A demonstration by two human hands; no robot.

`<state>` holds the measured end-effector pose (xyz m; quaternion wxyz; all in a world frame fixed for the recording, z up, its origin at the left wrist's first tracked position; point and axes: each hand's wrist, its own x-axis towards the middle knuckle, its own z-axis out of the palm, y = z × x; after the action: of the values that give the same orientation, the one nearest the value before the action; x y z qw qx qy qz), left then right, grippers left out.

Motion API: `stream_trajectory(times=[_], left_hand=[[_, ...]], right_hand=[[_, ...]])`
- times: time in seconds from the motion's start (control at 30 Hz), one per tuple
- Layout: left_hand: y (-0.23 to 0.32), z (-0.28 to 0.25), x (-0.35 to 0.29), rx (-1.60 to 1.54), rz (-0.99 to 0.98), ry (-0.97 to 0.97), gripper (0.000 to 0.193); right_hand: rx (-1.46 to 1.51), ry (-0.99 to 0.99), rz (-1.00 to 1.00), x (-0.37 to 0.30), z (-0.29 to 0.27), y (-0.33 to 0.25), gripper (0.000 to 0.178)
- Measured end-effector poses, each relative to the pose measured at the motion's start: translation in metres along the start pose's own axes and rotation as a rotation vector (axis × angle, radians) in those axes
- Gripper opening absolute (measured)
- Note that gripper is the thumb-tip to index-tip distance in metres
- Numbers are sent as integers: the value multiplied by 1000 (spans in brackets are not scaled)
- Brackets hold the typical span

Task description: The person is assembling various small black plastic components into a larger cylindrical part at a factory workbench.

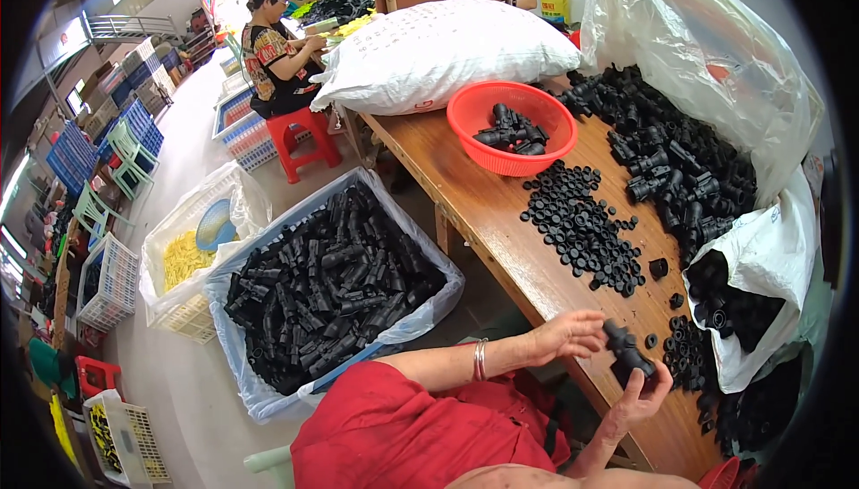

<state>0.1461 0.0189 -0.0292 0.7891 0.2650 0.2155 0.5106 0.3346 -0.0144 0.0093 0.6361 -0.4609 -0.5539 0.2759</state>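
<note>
A black plastic tube-shaped part (617,339), stepped and wider at its lower end, is held tilted above the table's near edge. My right hand (637,399) grips its lower end between thumb and fingers. Beside the upper end is my left hand (571,335), its fingers extended and apart; whether the fingertips touch the part is hard to tell. Small round black caps (586,225) lie spread over the wooden table (465,189), with more caps (684,350) just right of my hands.
A red basket (461,136) holding black parts stands farther back, before a white sack (447,51). Black parts (671,167) heap up on the right, beside an open white bag (774,247). Left of my lap, a lined blue crate (224,297) holds black parts. A co-worker (273,51) sits beyond.
</note>
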Motion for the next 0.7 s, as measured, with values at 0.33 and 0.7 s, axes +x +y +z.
stream_trajectory(times=[0.33,0.7], left_hand=[[-21,33,-10,56,-178,-119,49],[20,31,-24,64,-470,-259,56]], right_hand=[[-174,-159,-296,-31,6,-13,10],[534,-500,573,13,-7,-1,34]])
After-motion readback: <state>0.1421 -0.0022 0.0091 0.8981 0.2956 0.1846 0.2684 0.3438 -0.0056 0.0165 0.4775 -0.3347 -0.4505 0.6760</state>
